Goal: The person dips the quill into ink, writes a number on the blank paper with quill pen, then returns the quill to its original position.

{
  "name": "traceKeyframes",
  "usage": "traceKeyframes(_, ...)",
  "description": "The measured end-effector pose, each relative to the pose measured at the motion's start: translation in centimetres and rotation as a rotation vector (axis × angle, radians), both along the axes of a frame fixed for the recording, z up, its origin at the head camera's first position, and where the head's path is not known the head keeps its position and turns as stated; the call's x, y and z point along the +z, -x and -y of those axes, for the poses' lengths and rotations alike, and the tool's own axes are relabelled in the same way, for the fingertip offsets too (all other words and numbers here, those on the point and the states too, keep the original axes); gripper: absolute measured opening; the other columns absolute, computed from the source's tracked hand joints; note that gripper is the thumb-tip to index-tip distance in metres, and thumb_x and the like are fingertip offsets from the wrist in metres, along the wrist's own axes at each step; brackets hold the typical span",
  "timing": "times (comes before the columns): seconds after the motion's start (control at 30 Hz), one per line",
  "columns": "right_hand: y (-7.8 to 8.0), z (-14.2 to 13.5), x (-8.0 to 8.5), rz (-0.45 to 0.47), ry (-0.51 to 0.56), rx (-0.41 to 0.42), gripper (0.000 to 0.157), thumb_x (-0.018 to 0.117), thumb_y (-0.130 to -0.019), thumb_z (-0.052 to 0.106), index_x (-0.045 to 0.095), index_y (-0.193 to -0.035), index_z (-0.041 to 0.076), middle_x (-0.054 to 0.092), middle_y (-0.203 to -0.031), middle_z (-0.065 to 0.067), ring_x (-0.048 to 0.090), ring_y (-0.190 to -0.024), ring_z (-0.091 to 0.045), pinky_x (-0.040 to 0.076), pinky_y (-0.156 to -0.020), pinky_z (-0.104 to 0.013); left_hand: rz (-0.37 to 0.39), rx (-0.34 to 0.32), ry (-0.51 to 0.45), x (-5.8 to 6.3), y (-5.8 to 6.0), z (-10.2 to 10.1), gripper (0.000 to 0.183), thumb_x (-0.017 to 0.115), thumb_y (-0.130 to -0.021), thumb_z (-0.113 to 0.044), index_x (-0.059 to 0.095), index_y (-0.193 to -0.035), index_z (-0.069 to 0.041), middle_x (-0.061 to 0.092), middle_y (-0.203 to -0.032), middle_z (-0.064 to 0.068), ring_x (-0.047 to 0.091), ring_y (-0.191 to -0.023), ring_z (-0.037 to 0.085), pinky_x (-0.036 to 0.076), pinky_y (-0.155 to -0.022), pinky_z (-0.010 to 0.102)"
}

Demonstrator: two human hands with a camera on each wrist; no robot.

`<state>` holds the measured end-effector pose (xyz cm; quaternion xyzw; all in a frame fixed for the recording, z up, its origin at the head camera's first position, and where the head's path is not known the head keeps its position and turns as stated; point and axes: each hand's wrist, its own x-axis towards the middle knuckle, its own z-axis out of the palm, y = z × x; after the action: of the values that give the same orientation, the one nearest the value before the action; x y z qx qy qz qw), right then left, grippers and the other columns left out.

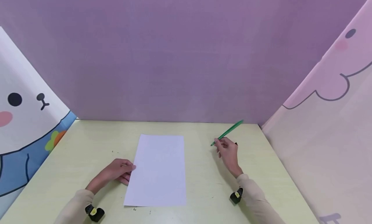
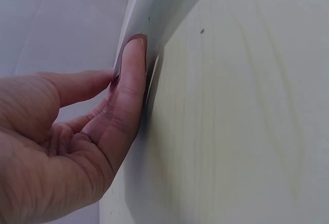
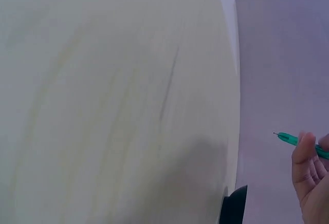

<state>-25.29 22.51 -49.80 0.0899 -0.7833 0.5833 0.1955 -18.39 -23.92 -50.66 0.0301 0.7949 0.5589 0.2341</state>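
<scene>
On the pale green bench (image 1: 87, 146), the left hand (image 1: 117, 172) lies relaxed against the white paper sheet (image 1: 158, 170) while the right hand (image 1: 228, 153) pinches a slim green plastic pen (image 1: 229, 132).

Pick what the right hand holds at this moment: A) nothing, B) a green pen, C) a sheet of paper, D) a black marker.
B: the right hand pinches a green pen above the table, to the right of the white sheet of paper, whose left edge the left hand touches.
</scene>
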Motion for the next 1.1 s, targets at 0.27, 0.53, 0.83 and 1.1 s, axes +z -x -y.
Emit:
traceKeyframes(0.27, 0.2, 1.6, -0.3, -0.018, 0.028, 0.048, 0.017, 0.071, -0.101, 0.009, 0.072, -0.096, -0.007, 0.071, -0.087, -0.034, 0.065, -0.056, -0.034, 0.052, -0.039, -0.025, 0.005, -0.017, -0.033, 0.1, 0.0, -0.8, 0.026, 0.059, -0.107, -0.016, 0.064, -0.108, 0.010, 0.072, -0.078, 0.009, 0.074, -0.069, 0.019, 0.067, -0.066, 0.038)
traceKeyframes(0.53, 0.0, 3.0, 1.3, 0.032, -0.019, 0.087, 0.016, 0.066, -0.101, -0.001, 0.068, -0.098, -0.017, 0.072, -0.086, -0.028, 0.062, -0.065, -0.053, 0.053, -0.041, -0.027, -0.015, 0.016, -0.034, -0.3, -0.1, -1.3, 0.027, 0.058, -0.107, -0.014, 0.062, -0.110, 0.012, 0.073, -0.079, 0.010, 0.074, -0.068, 0.019, 0.067, -0.063, 0.037)
traceKeyframes(0.83, -0.9, 4.0, 2.6, 0.067, -0.049, 0.126, 0.016, 0.068, -0.100, 0.000, 0.069, -0.096, -0.016, 0.070, -0.088, -0.038, 0.064, -0.065, -0.053, 0.058, -0.044, -0.035, -0.041, 0.151, 0.074, 0.0, -0.5, -3.0, 0.024, 0.060, -0.106, -0.015, 0.064, -0.107, 0.009, 0.071, -0.073, 0.009, 0.072, -0.062, 0.019, 0.064, -0.055, 0.035)
traceKeyframes(1.1, -1.1, 4.3, 2.6, 0.021, -0.047, 0.150, 0.016, 0.069, -0.099, -0.002, 0.069, -0.092, -0.016, 0.071, -0.083, -0.034, 0.065, -0.063, -0.053, 0.058, -0.043, -0.034, -0.074, 0.236, 0.122, -0.1, -0.4, -4.2, 0.023, 0.062, -0.104, -0.014, 0.067, -0.103, 0.008, 0.070, -0.070, 0.009, 0.070, -0.057, 0.019, 0.063, -0.051, 0.033)
